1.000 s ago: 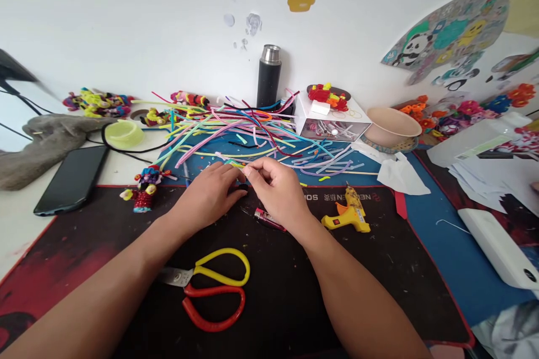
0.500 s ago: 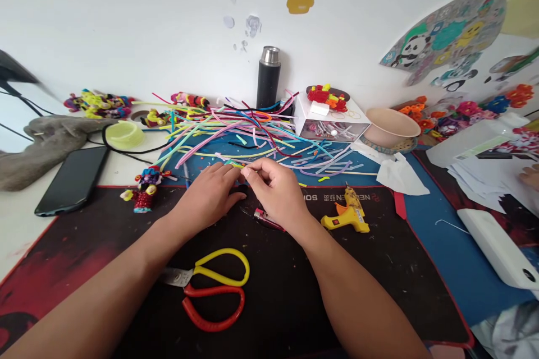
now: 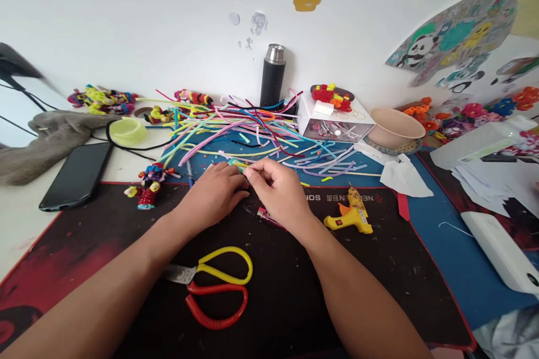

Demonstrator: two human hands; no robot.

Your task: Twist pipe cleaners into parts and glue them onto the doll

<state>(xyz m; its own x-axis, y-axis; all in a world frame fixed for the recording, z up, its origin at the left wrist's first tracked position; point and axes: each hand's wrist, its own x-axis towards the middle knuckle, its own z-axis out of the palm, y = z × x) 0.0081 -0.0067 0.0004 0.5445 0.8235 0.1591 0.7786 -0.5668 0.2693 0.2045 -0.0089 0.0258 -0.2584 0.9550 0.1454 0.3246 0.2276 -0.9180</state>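
My left hand (image 3: 218, 190) and my right hand (image 3: 280, 190) meet over the back edge of the black mat. A short yellow-green piece of pipe cleaner (image 3: 240, 165) shows at the fingertips of my right hand, pinched between thumb and forefinger. My left fingers are closed beside it, and what they grip is hidden. Just below the right hand lies a red lighter (image 3: 266, 215), partly covered by it. Scissors (image 3: 223, 288) with one yellow and one red handle rest nearer to me, the blade tips behind my left forearm.
Behind the hands spreads a heap of coloured pipe cleaners (image 3: 236, 129). A yellow glue gun (image 3: 351, 214) lies to the right, a small pipe-cleaner doll (image 3: 146, 193) and a phone (image 3: 76, 175) to the left. A black flask (image 3: 273, 79), white box (image 3: 334, 120) and bowl (image 3: 396, 126) stand at the back.
The view has shifted slightly, so the whole scene sits a little further right. My hands stay together in nearly the same pose.
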